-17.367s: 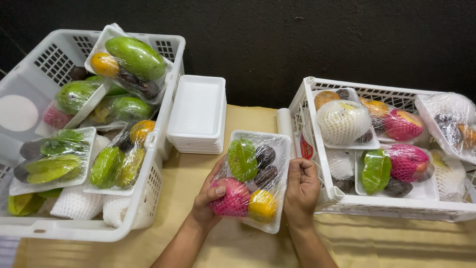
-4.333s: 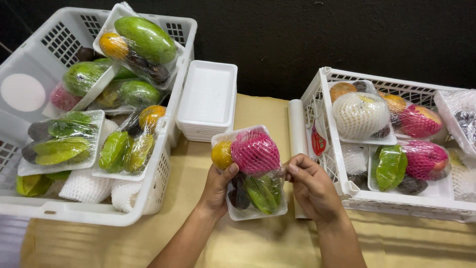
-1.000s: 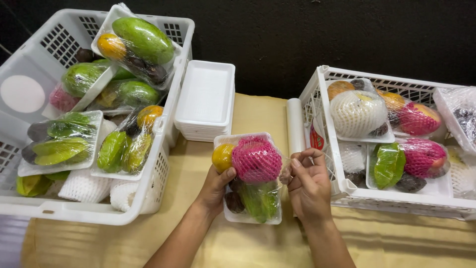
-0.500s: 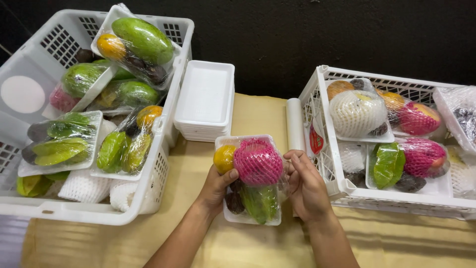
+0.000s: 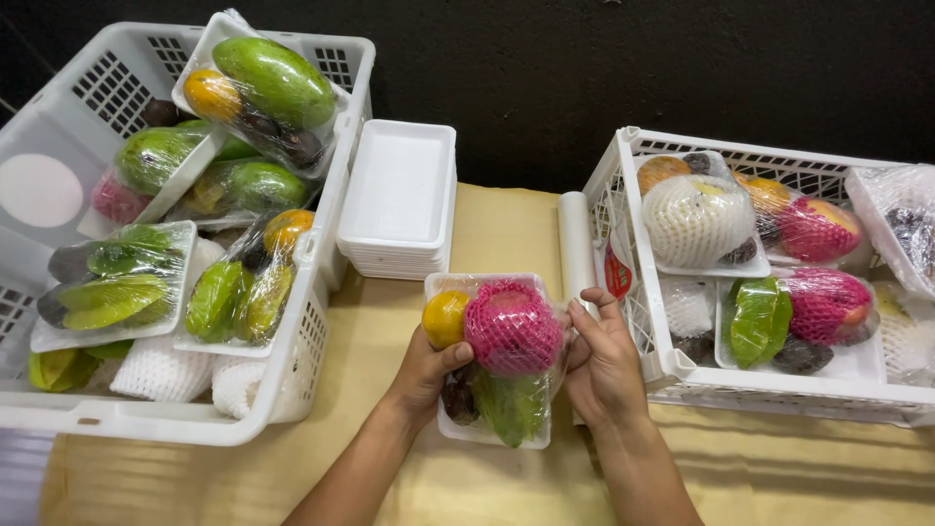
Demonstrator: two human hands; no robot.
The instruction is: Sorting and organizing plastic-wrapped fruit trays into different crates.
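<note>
1. Yellow cloth (image 5: 506, 234) covers our table under a black wall; bare cloth runs open from 12 o'clock, between the baskets, down to 6 o'clock beneath our forearms.
2. Our left hand (image 5: 429, 370) grips the fruit tray (image 5: 492, 365) at centre, thumb on the orange at its 9 o'clock edge, fingers under the tray.
3. Our right hand (image 5: 602, 360) presses the tray's 3 o'clock edge with fingers curled against the wrap; it sits just beside the right basket (image 5: 623, 185) and the film roll (image 5: 575, 244).
4. At 10 o'clock the left basket (image 5: 321, 302) stands near, with empty trays (image 5: 399, 200) stacked at 11 o'clock.
5. Half a second ago the tray lay the same; our right hand has closed further onto its edge.
</note>
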